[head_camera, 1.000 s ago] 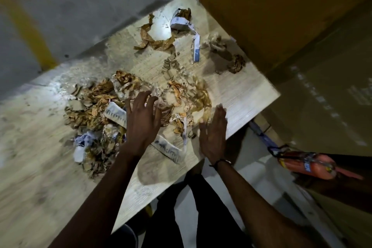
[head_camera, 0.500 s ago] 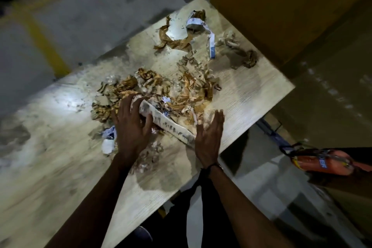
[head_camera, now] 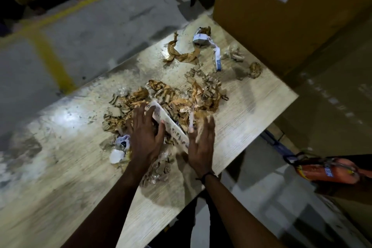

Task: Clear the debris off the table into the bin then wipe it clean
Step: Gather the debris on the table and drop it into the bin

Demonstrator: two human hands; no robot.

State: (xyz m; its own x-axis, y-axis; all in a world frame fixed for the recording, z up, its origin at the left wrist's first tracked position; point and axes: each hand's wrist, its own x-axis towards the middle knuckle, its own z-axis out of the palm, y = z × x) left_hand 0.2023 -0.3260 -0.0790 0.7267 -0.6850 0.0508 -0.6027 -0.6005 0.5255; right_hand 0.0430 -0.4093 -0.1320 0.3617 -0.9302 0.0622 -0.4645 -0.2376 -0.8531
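- A person's left hand, fingers spread and open, presses palm-down on a pile of torn brown scraps on a pale wooden table.
- The right hand, also flat with fingers open, rests on the table at the pile's near right edge, close to the table's front edge; a dark band circles its wrist.
- A long white printed strip lies slanted between the two hands, touching both.
- A crumpled white scrap sits just left of the left wrist.
- Farther back, apart from the pile, lie a curled brown strip, a white and blue tape wad and two small crumpled balls.
- A large cardboard box stands at the table's far right corner; an orange cylinder lies on the floor to the right.
- No bin can be made out.
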